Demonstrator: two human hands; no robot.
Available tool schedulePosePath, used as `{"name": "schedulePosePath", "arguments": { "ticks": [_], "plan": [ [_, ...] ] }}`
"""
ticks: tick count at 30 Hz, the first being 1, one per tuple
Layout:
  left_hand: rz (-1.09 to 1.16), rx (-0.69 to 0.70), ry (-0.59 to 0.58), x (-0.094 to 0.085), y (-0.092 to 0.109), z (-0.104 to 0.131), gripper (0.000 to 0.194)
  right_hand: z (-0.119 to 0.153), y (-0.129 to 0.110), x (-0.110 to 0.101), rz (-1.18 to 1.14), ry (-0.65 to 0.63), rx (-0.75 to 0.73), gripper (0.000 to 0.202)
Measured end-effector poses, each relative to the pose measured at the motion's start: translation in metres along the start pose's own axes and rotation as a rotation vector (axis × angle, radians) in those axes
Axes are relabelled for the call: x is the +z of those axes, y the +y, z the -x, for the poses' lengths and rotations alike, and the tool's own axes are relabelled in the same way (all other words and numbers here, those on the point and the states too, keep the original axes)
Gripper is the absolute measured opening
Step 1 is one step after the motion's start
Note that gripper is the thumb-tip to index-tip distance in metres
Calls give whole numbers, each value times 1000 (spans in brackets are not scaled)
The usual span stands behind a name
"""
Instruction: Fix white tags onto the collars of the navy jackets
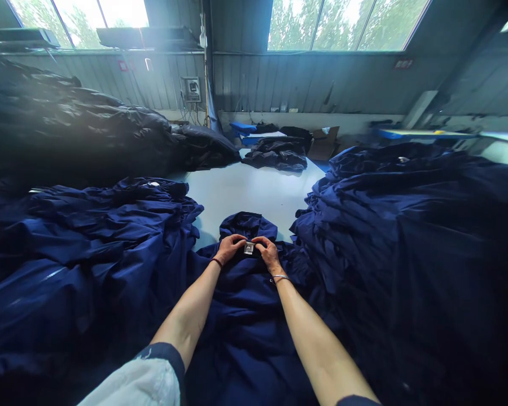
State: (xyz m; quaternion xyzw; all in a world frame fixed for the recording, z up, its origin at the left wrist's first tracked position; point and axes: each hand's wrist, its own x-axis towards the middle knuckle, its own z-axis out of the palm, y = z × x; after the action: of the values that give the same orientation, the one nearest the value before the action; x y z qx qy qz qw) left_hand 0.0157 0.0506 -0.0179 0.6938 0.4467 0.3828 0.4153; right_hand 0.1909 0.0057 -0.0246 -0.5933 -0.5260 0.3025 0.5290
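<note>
A navy hooded jacket (245, 321) lies spread in front of me, its hood (241, 224) pointing away across the table. At the neckline, a small pale label (249, 248) with a dark mark shows between my hands. My left hand (232, 248) pinches the collar fabric just left of the label. From the right, my right hand (267, 252) pinches the neckline close to the label's other side. Fingers of both hands are bent, and the fingertips are partly hidden by the cloth and thumbs.
Piles of navy garments rise on the left (144, 225) and right (376, 225). Behind the left pile stands a large heap of dark, shiny garments (88, 124). The pale tabletop (254, 189) shows between them, with a dark folded bundle (277, 153) at its far end.
</note>
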Motion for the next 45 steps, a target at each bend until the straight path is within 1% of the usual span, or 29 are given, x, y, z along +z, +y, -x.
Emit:
{"name": "schedulePosePath", "arguments": {
  "ticks": [3, 6, 9, 13, 18, 24, 29, 31, 34, 36, 37, 39, 42, 43, 45],
  "plan": [
    [64, -2, 11, 0, -2, -1, 26, 1, -5, -2, 41, 0, -15, 30],
    [108, -14, 22, 0, -2, -1, 28, -1, -5, 0, 165, 4, -40, 33],
    [145, -36, 30, 1, -2, -1, 30, -2, -2, 2, 223, 7, -16, 38],
    [212, -54, 21, 2, -3, -2, 34, -3, 1, 2, 214, 6, -5, 43],
    [250, -54, 22, 2, -2, -2, 35, -2, 1, 2, 182, 6, -6, 44],
    [275, -42, 19, 2, -2, -2, 35, -2, 2, 2, 199, 24, -30, 45],
    [236, -40, 28, 3, -2, -1, 30, -3, 1, 0, 193, -8, -22, 46],
    [209, -37, 32, 3, -2, -1, 28, -2, -1, -1, 170, -14, -38, 42],
    [143, -22, 86, 3, -3, -1, 26, 0, -3, 0, 145, -6, -78, 35],
    [99, -34, 130, 4, -3, -1, 27, 1, -3, 1, 140, 1, -92, 32],
    [95, -47, 133, 3, -3, -1, 27, 2, -3, 1, 136, 5, -95, 32],
    [124, -62, 104, 3, -1, -1, 29, 2, -2, 3, 128, 18, -95, 33],
    [174, -21, 59, -1, 4, 1, 47, 1, -1, 3, 119, 28, -93, 35],
    [179, -4, 56, -2, 5, 1, 48, 1, -1, 4, 118, 27, -90, 36],
    [187, 14, 46, -6, 8, 3, 42, 1, -2, 3, 114, 28, -79, 35]
  ]
}}
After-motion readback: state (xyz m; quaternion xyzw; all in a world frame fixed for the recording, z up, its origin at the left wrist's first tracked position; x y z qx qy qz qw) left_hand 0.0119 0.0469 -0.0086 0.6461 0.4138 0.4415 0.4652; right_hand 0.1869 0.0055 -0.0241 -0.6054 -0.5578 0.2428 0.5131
